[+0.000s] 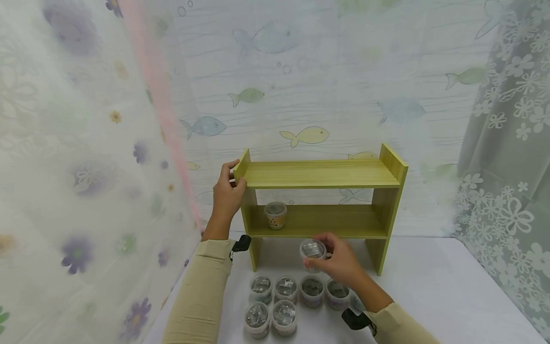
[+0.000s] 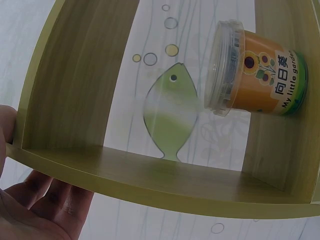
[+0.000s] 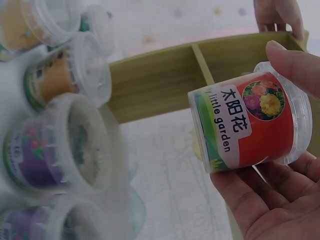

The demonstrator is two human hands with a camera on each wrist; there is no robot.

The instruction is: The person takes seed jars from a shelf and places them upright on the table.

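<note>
My right hand [image 1: 339, 258] holds a clear-lidded plastic seed tub [image 3: 250, 117] in front of the shelf, thumb on one side and fingers on the other. Its red label carries flower pictures and the words "little garden". My left hand [image 1: 228, 191] grips the top of the left side panel of a wooden two-tier shelf [image 1: 320, 174], thumb in front and fingers behind. On the lower board, toward the left, stands another tub [image 2: 260, 70] with an orange sunflower label.
Several more lidded tubs stand in two rows on the white table before the shelf, among them a purple-labelled tub [image 3: 55, 145] and an orange-labelled tub [image 3: 65, 72]. Behind the shelf hangs a fish-patterned curtain [image 1: 309, 95]. A flowered curtain [image 1: 86, 191] runs along the left.
</note>
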